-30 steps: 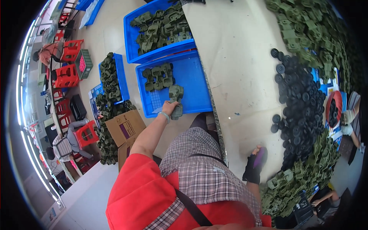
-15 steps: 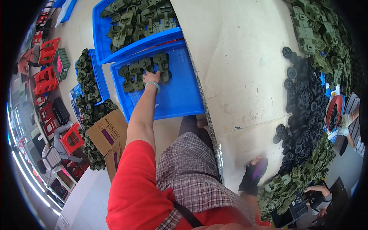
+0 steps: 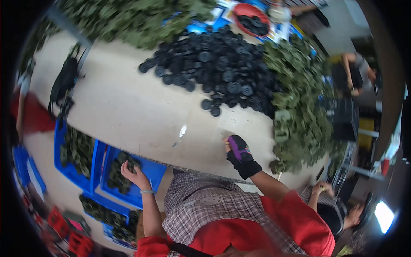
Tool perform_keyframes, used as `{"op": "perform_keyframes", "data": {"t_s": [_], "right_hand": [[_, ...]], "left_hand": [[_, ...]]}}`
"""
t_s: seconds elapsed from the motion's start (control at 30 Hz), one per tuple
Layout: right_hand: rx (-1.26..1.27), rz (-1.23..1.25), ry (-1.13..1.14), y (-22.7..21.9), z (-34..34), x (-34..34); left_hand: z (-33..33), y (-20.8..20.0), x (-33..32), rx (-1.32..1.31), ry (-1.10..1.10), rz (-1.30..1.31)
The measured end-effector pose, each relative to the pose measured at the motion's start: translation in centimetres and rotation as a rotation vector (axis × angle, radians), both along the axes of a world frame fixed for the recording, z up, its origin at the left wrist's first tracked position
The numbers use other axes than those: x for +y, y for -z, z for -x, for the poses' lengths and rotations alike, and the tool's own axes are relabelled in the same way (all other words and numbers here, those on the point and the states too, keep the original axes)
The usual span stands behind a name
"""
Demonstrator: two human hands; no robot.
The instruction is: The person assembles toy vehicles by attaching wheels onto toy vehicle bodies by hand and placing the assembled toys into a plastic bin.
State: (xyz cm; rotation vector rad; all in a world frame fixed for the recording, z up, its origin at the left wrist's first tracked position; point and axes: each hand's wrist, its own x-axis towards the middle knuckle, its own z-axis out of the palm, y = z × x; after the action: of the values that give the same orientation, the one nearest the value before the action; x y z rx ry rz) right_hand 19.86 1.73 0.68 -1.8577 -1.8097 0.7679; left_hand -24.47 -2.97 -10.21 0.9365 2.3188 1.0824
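My left hand (image 3: 133,175), a pale band at its wrist, is raised with its fingers apart and nothing in it. It hovers beside a blue bin (image 3: 155,170) that holds several green toy vehicle bodies (image 3: 119,173). My right hand (image 3: 239,150) is over the pale table (image 3: 141,105) in a black and purple fingerless glove. Its fingers are curled together, and whatever they may hold is hidden. Beyond it lies a heap of black toy wheels (image 3: 222,64). Green plastic parts (image 3: 299,107) are piled to its right.
Another blue bin (image 3: 60,147) with green parts stands further left. More green parts (image 3: 128,19) cover the table's far side, near a red bowl (image 3: 239,13) of black wheels. A dark object (image 3: 64,83) lies at the table's left end. Other people (image 3: 329,205) are at the right.
The view has swung right, toward the table and wheels. My left hand has come up off the green vehicle bodies in the bin. My right hand now shows further forward over the table.
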Motion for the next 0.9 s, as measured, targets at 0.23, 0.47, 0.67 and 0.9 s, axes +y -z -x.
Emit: {"op": "perform_keyframes", "data": {"t_s": [0.23,0.47,0.67,0.9], "right_hand": [[-0.446,0.058,-0.126,-7.6,-5.5,-2.1],[-0.653,-0.249,0.342,-6.5,-19.4,-1.4],[-0.576,0.006,0.537,-4.1,-22.7,2.4],[-0.411,-0.145,0.505,-3.8,-18.0,-1.1]], "left_hand": [[-11.1,-8.0,10.8,-0.073,0.629,-0.193],[-21.1,-8.5,8.4,-0.388,1.05,0.04],[-24.4,-10.2,5.5,-0.317,1.387,0.033],[-26.2,-11.1,4.8,-0.4,1.475,0.189]]}}
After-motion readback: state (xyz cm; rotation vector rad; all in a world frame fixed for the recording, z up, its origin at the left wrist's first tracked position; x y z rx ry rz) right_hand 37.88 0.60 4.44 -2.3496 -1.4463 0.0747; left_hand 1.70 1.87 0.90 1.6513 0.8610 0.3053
